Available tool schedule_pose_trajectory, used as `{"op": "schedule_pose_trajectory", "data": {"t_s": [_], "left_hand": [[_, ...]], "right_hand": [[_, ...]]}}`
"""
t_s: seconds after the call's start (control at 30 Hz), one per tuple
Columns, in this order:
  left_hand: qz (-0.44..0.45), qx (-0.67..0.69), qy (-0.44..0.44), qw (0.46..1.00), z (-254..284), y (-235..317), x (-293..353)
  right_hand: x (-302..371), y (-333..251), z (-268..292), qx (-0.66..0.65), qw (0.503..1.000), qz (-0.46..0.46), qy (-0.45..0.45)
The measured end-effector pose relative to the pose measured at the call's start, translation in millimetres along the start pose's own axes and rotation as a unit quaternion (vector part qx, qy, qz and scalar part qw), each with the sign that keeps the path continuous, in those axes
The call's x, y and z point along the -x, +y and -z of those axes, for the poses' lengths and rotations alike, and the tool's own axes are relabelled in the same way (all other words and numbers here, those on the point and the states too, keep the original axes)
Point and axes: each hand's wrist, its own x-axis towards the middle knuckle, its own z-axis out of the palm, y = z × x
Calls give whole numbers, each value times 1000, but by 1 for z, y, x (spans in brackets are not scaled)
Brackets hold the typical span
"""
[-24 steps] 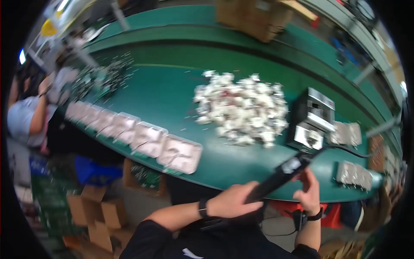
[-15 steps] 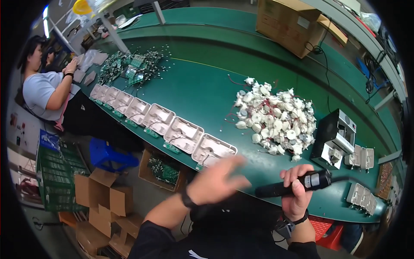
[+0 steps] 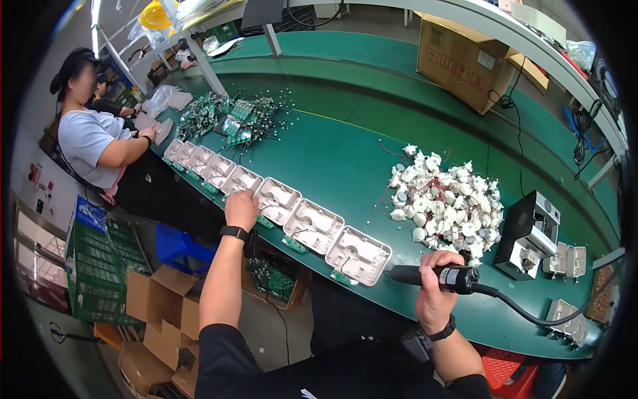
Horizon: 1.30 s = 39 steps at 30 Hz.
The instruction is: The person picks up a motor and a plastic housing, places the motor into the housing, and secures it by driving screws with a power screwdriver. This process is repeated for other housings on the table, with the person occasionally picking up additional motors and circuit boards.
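My right hand [image 3: 435,287] grips a black corded power screwdriver [image 3: 432,275], held level over the front of the green table [image 3: 345,149], its tip pointing left near the last white plastic housing [image 3: 359,254]. My left hand [image 3: 242,209] reaches out and rests on a white housing [image 3: 242,180] in the row of several housings along the table's near edge. A black watch is on each wrist.
A pile of small white parts with wires [image 3: 442,203] lies right of centre. A black box device [image 3: 530,234] stands beside it. Green circuit boards [image 3: 229,116] lie far left. A seated co-worker [image 3: 100,143] works at the left end. Cardboard boxes [image 3: 153,312] are on the floor.
My left hand has swung from near the screwdriver out to the left onto the row of housings. The view has turned left, and the screwdriver stays in my right hand.
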Motion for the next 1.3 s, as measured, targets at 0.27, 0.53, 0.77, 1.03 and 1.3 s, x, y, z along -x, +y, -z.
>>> {"op": "schedule_pose_trajectory", "data": {"t_s": [0.27, 0.53, 0.77, 1.03, 1.3], "left_hand": [[-83, 64, -25, 994, -18, 42, 11], [-186, 159, -70, 967, -19, 175, 45], [-216, 280, -144, 924, -11, 301, 114], [-227, 283, -114, 925, -20, 342, 112], [-168, 284, -91, 939, 25, 321, 93]], "right_hand": [[8, -11, 37, 65, 996, 25, 52], [-19, -71, 154, 132, 981, 69, 124], [-11, -143, 259, 245, 937, 125, 217], [-48, -162, 300, 266, 926, 137, 231], [-131, -200, 369, 358, 899, -30, 252]]}}
